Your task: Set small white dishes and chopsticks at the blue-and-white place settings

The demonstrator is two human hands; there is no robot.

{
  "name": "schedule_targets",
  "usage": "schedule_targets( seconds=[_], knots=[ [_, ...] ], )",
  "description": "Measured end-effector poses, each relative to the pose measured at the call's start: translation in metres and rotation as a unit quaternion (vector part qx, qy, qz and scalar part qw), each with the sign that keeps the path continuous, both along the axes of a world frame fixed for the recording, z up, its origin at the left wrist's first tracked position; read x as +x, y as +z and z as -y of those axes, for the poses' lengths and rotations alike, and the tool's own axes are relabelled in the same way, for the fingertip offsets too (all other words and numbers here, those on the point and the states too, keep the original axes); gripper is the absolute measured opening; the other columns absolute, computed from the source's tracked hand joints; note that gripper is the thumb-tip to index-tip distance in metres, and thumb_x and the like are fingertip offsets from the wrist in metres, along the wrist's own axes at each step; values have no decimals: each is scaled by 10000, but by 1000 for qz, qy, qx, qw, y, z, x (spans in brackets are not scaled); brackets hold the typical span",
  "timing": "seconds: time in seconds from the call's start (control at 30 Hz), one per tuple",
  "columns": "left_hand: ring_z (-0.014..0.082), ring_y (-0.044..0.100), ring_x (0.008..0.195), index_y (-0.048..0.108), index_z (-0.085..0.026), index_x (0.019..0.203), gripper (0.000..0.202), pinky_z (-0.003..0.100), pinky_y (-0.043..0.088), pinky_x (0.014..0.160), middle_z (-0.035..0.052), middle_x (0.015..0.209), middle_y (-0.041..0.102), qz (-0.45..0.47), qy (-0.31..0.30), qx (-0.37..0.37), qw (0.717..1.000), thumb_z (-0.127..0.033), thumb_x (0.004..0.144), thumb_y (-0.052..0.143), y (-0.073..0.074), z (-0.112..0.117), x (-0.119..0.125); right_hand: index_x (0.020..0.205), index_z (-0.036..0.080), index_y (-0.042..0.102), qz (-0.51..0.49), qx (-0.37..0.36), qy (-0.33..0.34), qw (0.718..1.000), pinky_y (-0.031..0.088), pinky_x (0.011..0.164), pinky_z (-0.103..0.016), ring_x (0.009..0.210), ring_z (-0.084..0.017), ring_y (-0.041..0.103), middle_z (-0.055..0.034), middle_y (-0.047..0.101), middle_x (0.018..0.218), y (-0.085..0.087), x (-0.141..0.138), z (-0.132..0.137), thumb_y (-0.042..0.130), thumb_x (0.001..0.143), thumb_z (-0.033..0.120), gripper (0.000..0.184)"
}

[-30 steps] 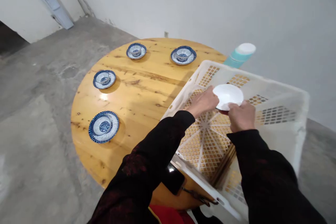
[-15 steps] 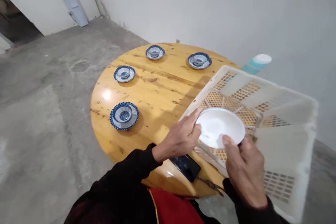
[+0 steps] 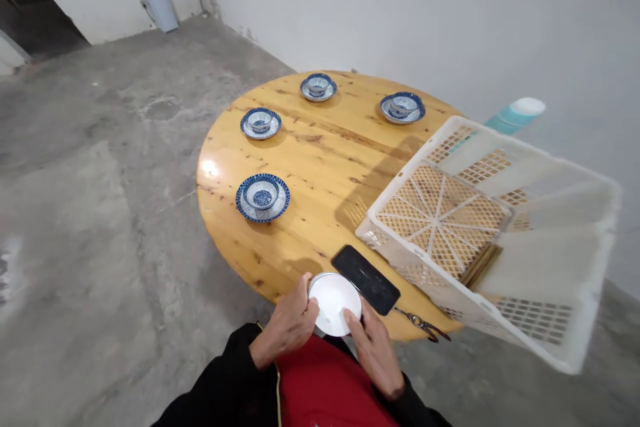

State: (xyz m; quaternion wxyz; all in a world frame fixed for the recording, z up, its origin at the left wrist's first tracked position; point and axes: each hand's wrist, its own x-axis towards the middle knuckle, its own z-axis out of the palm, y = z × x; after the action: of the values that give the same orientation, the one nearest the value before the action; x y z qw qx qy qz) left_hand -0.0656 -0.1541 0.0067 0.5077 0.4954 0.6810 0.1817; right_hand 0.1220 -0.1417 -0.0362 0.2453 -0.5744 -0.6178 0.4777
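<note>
Close to my body, at the near edge of the round wooden table (image 3: 320, 230), I hold a small white plate (image 3: 336, 310) between both hands. My left hand (image 3: 290, 320) grips its left rim, with the thumb at the edge. On the right side, my right hand (image 3: 373, 347) has its thumb on the plate's upper face and its fingers beneath, partly hidden. Just beyond the plate lies a black phone (image 3: 367, 280). A pair of dark-handled pliers or scissors (image 3: 423, 325) rests beside the phone.
A tall white plastic basket (image 3: 545, 167) stands at right, overhanging the table. Blue-patterned plates with bowls, including a near one (image 3: 263, 198) and a far one (image 3: 319, 87), sit along the left and back. A turquoise cylinder (image 3: 515, 117) stands behind the basket.
Both hands have brought the white plate from over the basket leftward and back toward my body. The phone and the basket's inside now show more fully. The view has shifted slightly.
</note>
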Motion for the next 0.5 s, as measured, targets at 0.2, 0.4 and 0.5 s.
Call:
schedule_targets(
  seconds=[0.2,0.4,0.5],
  knots=[
    [293,641,1168,525,-135,1358,497,407,462,1045,172,1328,653,8,49,5,999,-305,929,341,-12,44,21,1352,124,581,34,35,70,996,541,998,-427,1152,-302,678,-177,705,1255,-8,24,23,447,954,465,541],
    [240,661,988,542,-166,1286,421,363,510,914,110,1141,709,19,36,-28,999,-299,949,327,-17,79,56,1368,148,589,45,4,87,995,573,913,-443,1057,-314,717,-158,733,1201,-21,62,58,417,956,430,528],
    [237,655,977,550,-158,1258,407,363,508,908,115,1143,703,15,29,-31,999,-299,952,322,-16,92,69,1339,159,608,30,3,88,996,567,916,-429,1052,-306,717,-143,732,1211,-22,73,74,417,952,405,497]
  ],
)
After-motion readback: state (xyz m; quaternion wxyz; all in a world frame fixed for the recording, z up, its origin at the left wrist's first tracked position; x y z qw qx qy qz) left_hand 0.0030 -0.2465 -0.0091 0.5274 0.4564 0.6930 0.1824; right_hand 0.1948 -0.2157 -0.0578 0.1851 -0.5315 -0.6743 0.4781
